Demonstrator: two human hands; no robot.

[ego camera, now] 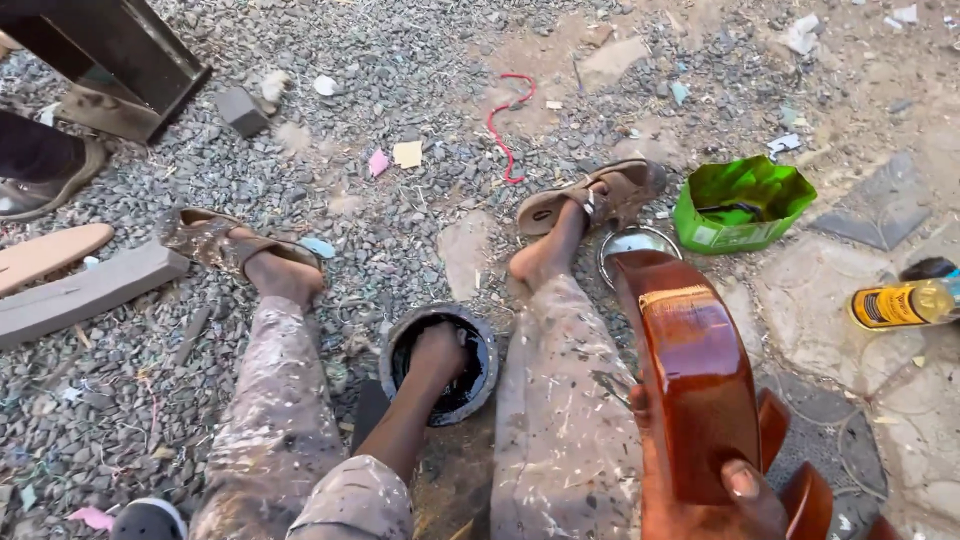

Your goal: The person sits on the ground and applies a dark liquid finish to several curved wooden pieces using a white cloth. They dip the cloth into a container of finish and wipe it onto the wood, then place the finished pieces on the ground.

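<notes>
On the gravel ground [120,400] at the far left lie a grey block [85,292] and a pale wooden piece [45,255]. The person sits with paint-spotted trousers [560,400] and sandals. Between the legs stands a round tin [440,360] with dark liquid, and the left hand [440,355] is dipped inside it; if its fingers are closed on something, I cannot tell. More to the right, the right hand [715,500] grips a curved wooden piece [695,390], thumb pressed on its face. This face already shines red-brown, so I judge much coating is done. Beyond sit a green container [740,205] and a yellow bottle [900,303].
</notes>
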